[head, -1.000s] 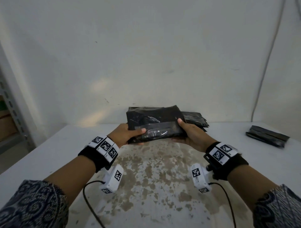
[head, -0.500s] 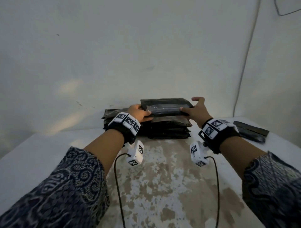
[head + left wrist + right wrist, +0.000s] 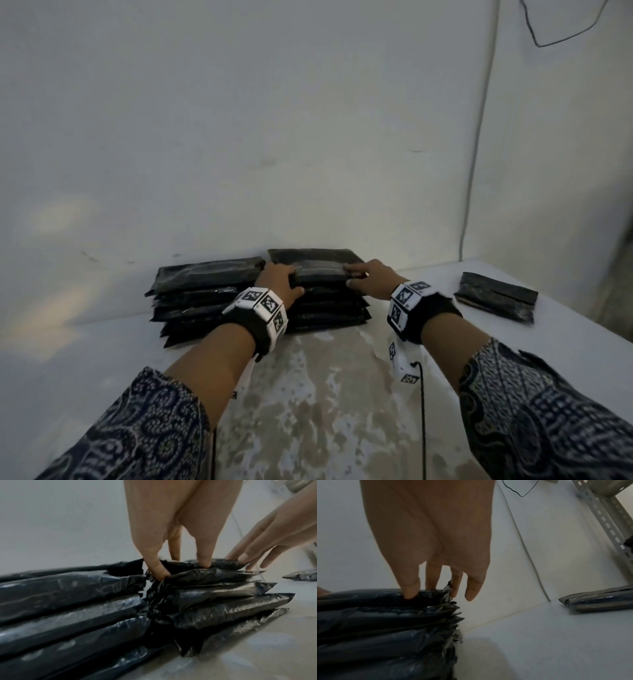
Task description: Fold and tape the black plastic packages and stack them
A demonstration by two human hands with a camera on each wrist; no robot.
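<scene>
A folded black plastic package (image 3: 313,265) lies on top of the right-hand stack of black packages (image 3: 329,310) at the back of the white table (image 3: 102,359). My left hand (image 3: 279,279) grips its left end, thumb (image 3: 155,568) tucked under the edge. My right hand (image 3: 368,279) pinches its right end, fingers on top and thumb (image 3: 410,588) on the front edge; the little finger hangs free. A second stack of black packages (image 3: 205,287) stands touching it on the left.
Two more black packages (image 3: 496,301) lie apart at the right of the table. The wall runs right behind the stacks, with a thin cable (image 3: 476,137) down it. A metal shelf upright (image 3: 607,520) stands further right. The table's near middle is stained (image 3: 325,394).
Both hands carried the package from in front of me away to the back and lowered it onto the right-hand stack. My arms are now stretched out further.
</scene>
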